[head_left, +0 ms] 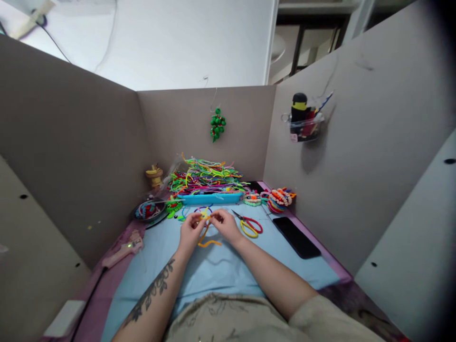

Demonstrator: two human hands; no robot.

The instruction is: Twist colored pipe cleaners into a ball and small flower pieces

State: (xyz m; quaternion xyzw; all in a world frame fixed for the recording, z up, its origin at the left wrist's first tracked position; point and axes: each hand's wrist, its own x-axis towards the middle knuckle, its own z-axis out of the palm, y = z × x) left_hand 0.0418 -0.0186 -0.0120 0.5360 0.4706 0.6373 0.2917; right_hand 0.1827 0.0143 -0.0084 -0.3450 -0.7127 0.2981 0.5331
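Near the middle of the blue cloth (228, 266), my left hand (191, 229) and my right hand (225, 225) meet, thumbs and fingers pinched. Between them they grip an orange pipe cleaner (209, 243), whose bent tail hangs down below my fingers. A yellow piece shows at my fingertips, partly hidden, so I cannot tell its shape. Just beyond lie a few loose purple and blue pipe cleaners. To the right of my right hand rest scissors (251, 227) with red and yellow handles, blades partly open.
Behind my hands stands a blue tray (213, 198) heaped with colourful pipe cleaners (208, 175). A black phone (296, 237) and fuzzy striped figures (280, 199) are at the right. On the left lie a pink glue gun (124, 251) and a dark bowl (156, 214). Grey panels enclose the table.
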